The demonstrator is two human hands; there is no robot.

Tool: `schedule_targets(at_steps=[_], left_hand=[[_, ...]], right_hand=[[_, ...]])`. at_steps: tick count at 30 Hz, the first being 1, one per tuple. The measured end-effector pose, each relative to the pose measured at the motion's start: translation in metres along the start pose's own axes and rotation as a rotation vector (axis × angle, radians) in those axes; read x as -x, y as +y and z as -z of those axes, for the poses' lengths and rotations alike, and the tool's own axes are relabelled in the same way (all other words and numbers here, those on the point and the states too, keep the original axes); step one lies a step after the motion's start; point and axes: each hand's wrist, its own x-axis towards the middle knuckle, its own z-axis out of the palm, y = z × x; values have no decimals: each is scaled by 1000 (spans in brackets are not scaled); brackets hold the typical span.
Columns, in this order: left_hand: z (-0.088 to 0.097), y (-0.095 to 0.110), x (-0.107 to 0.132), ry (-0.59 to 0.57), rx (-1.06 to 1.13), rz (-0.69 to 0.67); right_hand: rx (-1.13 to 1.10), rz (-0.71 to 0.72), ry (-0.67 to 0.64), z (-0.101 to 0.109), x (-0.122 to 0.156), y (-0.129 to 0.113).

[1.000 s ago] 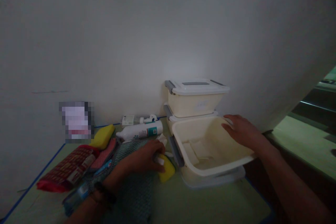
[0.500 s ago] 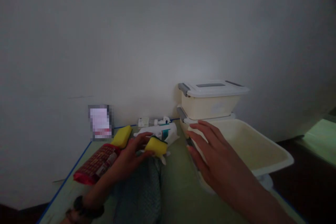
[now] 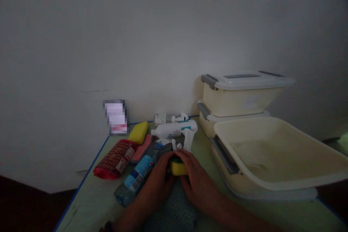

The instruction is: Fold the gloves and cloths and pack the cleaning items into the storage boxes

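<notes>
A yellow sponge with a dark green top is held between my two hands, above a grey-green cloth. My left hand is closed on its left side, and my right hand curls over its right side and top. Just left of my left hand lies a clear bottle with a blue label. White gloves or cloth lie crumpled right beyond my fingertips. Farther back, a white bottle rests on its side.
An open cream bin stands at the right, before stacked lidded bins. A red packet, another yellow sponge and a pink cloth lie left. A spray bottle and a blurred-out phone-like object are near the wall.
My right hand has moved left from beside the open bin and closed on the sponge. My left hand has brought the sponge nearer to me. The view has shifted.
</notes>
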Motion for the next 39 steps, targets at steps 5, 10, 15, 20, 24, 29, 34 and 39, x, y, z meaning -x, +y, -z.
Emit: schedule_targets(at_steps=[5,10,15,20,24,29,34,39], left_hand=[[0,-4,-1,41,-23,-24],[3,1,3,36,-150,13],[3,1,5,-7,-180,32],[1,-5,3,21,-175,7],[4,-5,-2,18,-176,72],[8,5,-9,26,-69,198],[19,25,-12,192,28,168],[56,44,-32,345,117,137]], right_hand=[[-258,-98,32,5,1,3],[-437,-207,88,6,3,-3],[-477,-213,69,8,4,-7],[-434,-145,72,9,0,-5],[-381,-134,96,9,-4,-2],[-281,-173,178,9,-9,0],[-266,-67,354,15,-10,-1],[-322,-30,487,15,-11,-2]])
